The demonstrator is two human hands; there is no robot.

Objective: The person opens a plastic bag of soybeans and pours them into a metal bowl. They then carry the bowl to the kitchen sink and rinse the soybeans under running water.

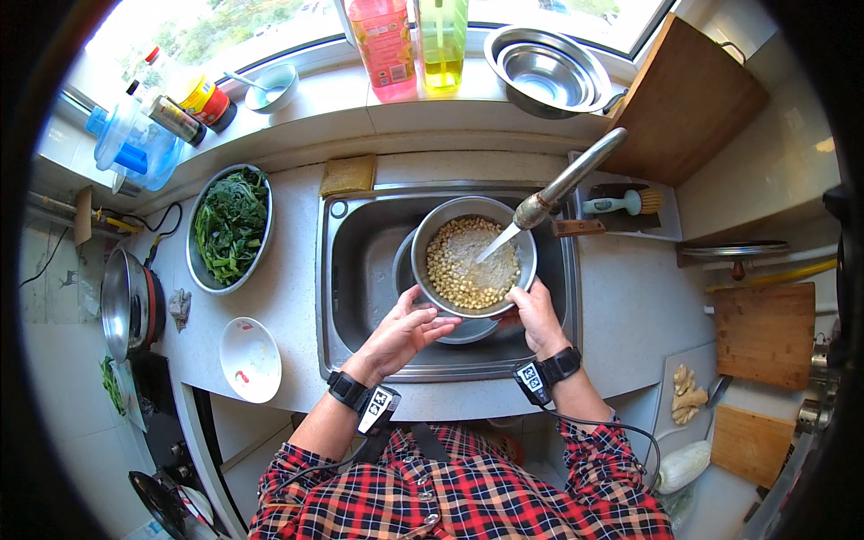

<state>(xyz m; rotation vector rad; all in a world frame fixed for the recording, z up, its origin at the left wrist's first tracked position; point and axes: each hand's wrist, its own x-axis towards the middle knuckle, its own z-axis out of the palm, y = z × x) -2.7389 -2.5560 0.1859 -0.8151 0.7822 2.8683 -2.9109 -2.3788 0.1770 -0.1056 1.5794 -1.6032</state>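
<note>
Over the sink, a steel bowl (420,260) holds pale yellow soybeans (449,287) under frothing water. A stream of water (498,244) runs into it from the metal faucet (540,202). My right hand (538,317) grips the bowl's lower right edge, thumb at the rim and fingers partly hidden beneath. By the lower left edge is my left hand (403,332), palm turned up and fingers apart; whether its fingertips touch the bowl I cannot tell. Below, partly covered, a second round vessel (466,332) rests in the stainless sink (361,297).
Left of the sink are a bowl of leafy greens (231,226) and a white bowl (250,360). A sponge (347,175) lies behind the sink. At right are a scrub brush (624,202) and a wooden-handled tool (579,227). Nested steel bowls (548,71) stand on the sill.
</note>
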